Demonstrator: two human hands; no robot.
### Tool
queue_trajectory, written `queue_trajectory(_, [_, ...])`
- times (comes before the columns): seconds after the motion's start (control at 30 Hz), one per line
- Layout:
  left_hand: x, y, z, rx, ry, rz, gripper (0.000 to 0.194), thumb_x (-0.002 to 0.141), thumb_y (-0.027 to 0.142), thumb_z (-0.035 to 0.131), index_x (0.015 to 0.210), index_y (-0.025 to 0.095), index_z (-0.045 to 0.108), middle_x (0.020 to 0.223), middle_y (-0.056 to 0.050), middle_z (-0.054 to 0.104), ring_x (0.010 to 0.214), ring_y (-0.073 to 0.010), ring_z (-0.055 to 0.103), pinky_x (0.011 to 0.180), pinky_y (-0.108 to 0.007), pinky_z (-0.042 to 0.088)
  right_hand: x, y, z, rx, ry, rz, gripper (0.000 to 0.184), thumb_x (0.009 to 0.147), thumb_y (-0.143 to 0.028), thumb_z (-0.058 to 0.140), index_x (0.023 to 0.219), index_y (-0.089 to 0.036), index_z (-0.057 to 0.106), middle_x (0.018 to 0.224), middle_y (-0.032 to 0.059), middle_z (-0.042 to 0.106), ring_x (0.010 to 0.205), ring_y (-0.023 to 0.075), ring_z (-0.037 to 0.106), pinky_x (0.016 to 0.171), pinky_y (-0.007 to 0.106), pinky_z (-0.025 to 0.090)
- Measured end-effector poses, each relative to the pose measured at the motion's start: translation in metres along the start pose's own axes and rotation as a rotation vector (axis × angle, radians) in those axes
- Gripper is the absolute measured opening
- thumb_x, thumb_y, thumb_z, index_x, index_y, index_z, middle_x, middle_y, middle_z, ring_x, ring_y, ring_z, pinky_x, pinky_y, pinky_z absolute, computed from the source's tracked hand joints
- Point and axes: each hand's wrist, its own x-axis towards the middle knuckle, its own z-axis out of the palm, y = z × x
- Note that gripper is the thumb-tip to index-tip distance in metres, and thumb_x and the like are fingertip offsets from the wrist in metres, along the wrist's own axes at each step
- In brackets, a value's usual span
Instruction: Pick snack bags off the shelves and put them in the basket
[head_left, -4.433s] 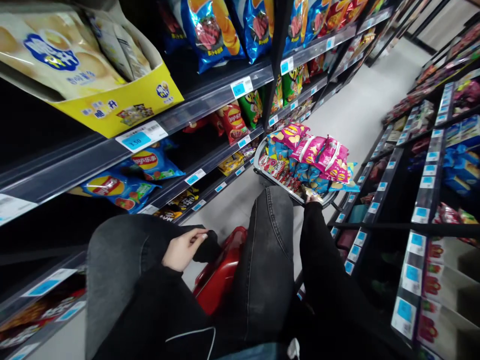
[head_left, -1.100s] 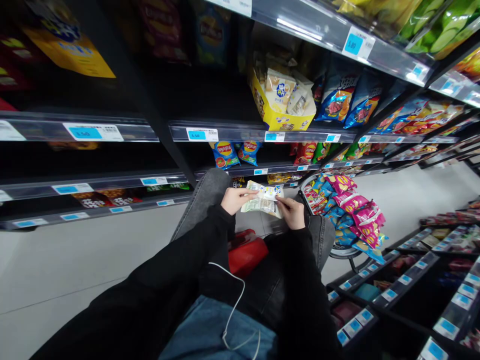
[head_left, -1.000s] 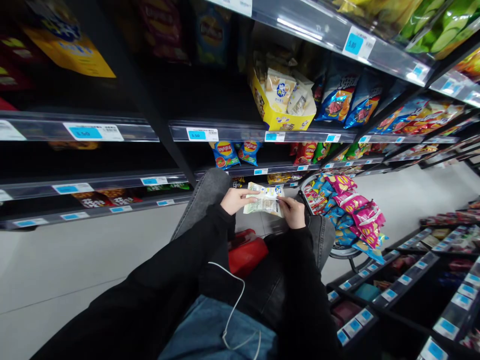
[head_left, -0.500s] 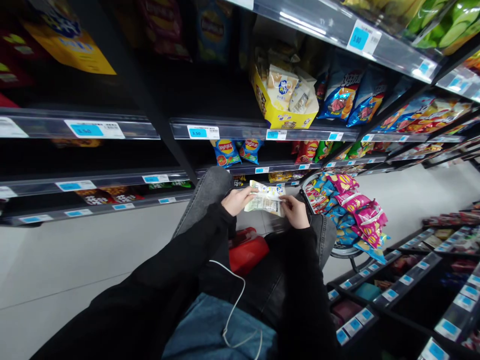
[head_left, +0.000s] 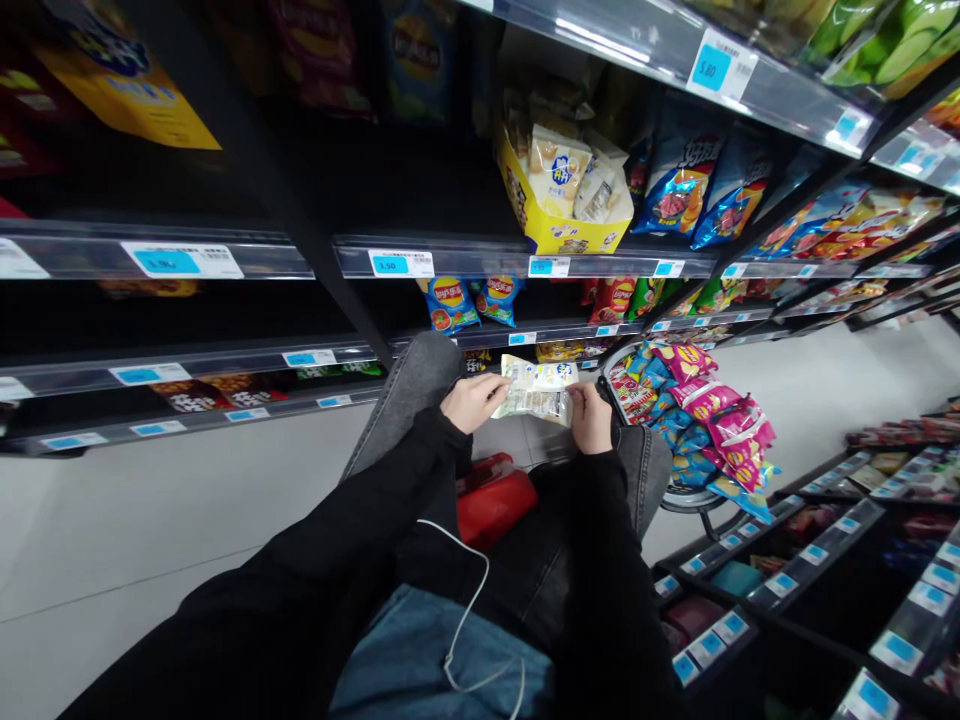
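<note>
A small pale snack packet (head_left: 537, 390) with a blue logo is stretched between my two hands, above the gap between my knees. My left hand (head_left: 474, 401) pinches its left end between thumb and fingers. At the opposite end, my right hand (head_left: 591, 416) has the packet's edge in a closed grip. The printed side with small text faces up. Similar packets (head_left: 559, 172) stand in a yellow display box (head_left: 581, 238) on the shelf ahead.
Shelves with a price-tag rail (head_left: 465, 262) run across in front. A round basket heaped with pink chip bags (head_left: 739, 440) and blue ones stands by my right knee. Something red (head_left: 495, 505) lies between my legs. Low racks (head_left: 817, 555) line the right side.
The packet has been spread flatter and turned a little, so more of its printed face shows. My right hand has shifted slightly at its end. Both hands still grip it.
</note>
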Motion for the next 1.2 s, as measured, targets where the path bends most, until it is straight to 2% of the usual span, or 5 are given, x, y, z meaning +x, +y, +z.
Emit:
queue_trajectory(0.43, [0.004,0.003,-0.003,-0.165,0.018,-0.188,0.025,0.085,0.036,0.043,0.083,0.018,0.061,0.074,0.000,0.066,0.064,-0.0116,0.057,0.066,-0.020,0.042,-0.001,-0.007,0.000,0.213,0.124,0.113,0.026,0.084,-0.042,0.039,0.071,-0.021,0.047,0.060,0.0002,0.053,0.057,0.0136,0.048,0.056,0.024,0.037])
queue_trajectory(0.63, [0.005,0.009,-0.012,-0.195,0.010,-0.213,0.024,0.083,0.034,0.044,0.080,0.018,0.062,0.071,0.000,0.065,0.064,-0.0114,0.057,0.066,-0.020,0.043,0.001,-0.005,0.005,0.380,0.075,0.136,0.032,0.083,-0.048,0.041,0.065,-0.021,0.040,0.057,-0.0026,0.045,0.057,0.0111,0.041,0.055,0.023,0.035])
queue_trajectory(0.83, [0.000,0.002,-0.002,-0.605,-0.136,-0.332,0.042,0.066,0.038,0.068,0.100,0.012,0.068,0.064,-0.002,0.066,0.061,-0.0147,0.060,0.064,-0.025,0.049,0.004,-0.001,0.006,0.537,0.106,0.207,0.039,0.081,-0.056,0.042,0.063,-0.021,0.036,0.055,-0.0039,0.039,0.053,0.0100,0.038,0.052,0.022,0.035])
queue_trajectory(1.03, [0.003,0.008,0.009,-1.056,-0.090,-0.455,0.071,0.050,0.029,0.081,0.115,0.012,0.061,0.111,-0.014,0.064,0.090,-0.0226,0.063,0.078,-0.035,0.052,0.005,0.001,0.010,0.556,0.099,0.218,0.040,0.079,-0.057,0.045,0.064,-0.021,0.037,0.056,-0.0032,0.041,0.054,0.0104,0.039,0.052,0.023,0.036])
queue_trajectory(1.2, [0.003,0.018,0.021,-1.172,-0.041,-0.517,0.066,0.054,0.035,0.080,0.114,0.012,0.062,0.113,-0.016,0.063,0.101,-0.0266,0.061,0.087,-0.039,0.049,0.004,-0.002,0.020,0.571,0.147,0.252,0.039,0.081,-0.056,0.042,0.065,-0.022,0.036,0.057,-0.0021,0.044,0.056,0.0111,0.042,0.053,0.024,0.039])
